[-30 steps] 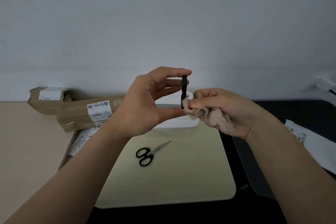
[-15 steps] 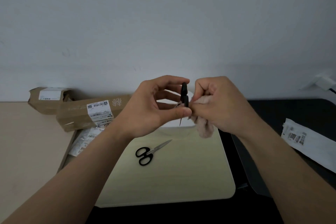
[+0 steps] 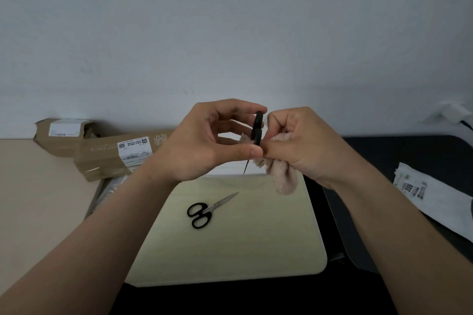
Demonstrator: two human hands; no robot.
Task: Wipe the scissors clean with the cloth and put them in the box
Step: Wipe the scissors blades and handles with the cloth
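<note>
Between the fingertips of two raised hands, a pair of scissors (image 3: 258,127) stands edge-on to the head camera, black handles up, the thin tip of the blades pointing down just below the left thumb. The left hand (image 3: 202,143) pinches the handles, forefinger curled over the top loop and thumb pressed in beneath the lower one, the other fingers bent loosely behind. The right hand (image 3: 304,146) is curled round a pinkish-beige cloth (image 3: 284,179), its fingertips touching the left thumb and pressing the fabric to the scissors just under the handles. A little of the cloth shows to the left of the handles, behind the left fingers; the rest hangs in a bunch under the right palm.

Below the fingers and well apart from them, a second pair of scissors (image 3: 204,210) lies flat and closed on a pale board (image 3: 256,250), black loops toward the person, blades aimed up toward the right hand. Just beyond the knuckles, at the board's far edge, a white object (image 3: 225,169) is mostly hidden by the hands; what it is cannot be told. Left of the left wrist, two cardboard parcels (image 3: 110,158) with printed labels lie against the wall. Right of the right forearm, a white packet (image 3: 435,202) rests on a dark tabletop (image 3: 409,156).
</note>
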